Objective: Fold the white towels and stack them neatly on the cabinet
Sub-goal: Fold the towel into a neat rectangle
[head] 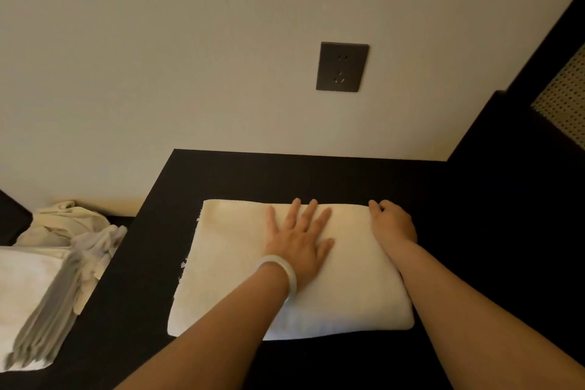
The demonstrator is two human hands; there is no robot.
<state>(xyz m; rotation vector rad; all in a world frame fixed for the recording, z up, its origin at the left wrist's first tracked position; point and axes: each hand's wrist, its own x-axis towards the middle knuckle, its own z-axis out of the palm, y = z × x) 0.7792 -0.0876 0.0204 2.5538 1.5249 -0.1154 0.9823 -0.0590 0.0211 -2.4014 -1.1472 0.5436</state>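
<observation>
One folded towel [228,266] is laid flat on the black top of the cabinet [316,177], close to its front edge and well short of the wall [158,57]. It is folded into a thick rectangle, with the rounded fold on the right and loose, frayed edges on the left.

Two hands are placed on this towel. The left hand [300,241] is pressed palm down on its middle, the fingers [292,212] straight and spread apart. One pale bracelet [285,266] is worn on that wrist. The right hand [394,225] is set at the far right corner of the towel, and its fingers [375,206] are curled round that corner.

To the left, beyond the cabinet's edge, one pile of folded white towels [28,288] is seen, its layered edges turned towards the cabinet; the layers are too blurred to be counted. Behind it one crumpled heap of pale cloth [63,225] is bunched against the wall.

One dark socket plate [342,66] is fixed to the wall above the cabinet.
</observation>
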